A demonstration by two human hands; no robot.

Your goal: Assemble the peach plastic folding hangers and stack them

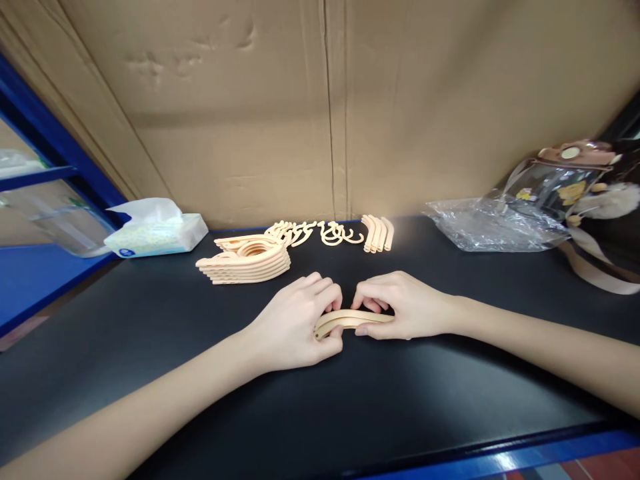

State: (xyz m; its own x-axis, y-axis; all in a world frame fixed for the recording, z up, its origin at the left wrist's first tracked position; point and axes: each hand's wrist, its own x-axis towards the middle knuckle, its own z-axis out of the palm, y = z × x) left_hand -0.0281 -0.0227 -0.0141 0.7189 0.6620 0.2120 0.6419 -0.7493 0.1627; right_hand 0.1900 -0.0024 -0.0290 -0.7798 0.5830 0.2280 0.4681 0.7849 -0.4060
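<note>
Between my two hands lies a curved, cream-coloured plastic hanger arm [347,319], low over the black tabletop. A lengthwise line shows along it; whether it is one piece or two pressed together, I cannot tell. My left hand [305,320] is closed on its left end, thumb below and fingers curled above. At the other end my right hand [395,307] pinches it, with the thumb underneath. Behind my left hand sits a stack of folded cream hangers [245,267]. Loose hanger hooks [333,233], other curved parts [293,233] and a row of hanger arms [377,233] lie at the back.
A tissue pack [157,233] stands at the back left by a blue metal frame [95,193]. Clear plastic wrap [495,223], a drink bottle [560,177] and a light strap [595,263] are at the right. A cardboard wall [250,120] closes off the back of the black table [425,400].
</note>
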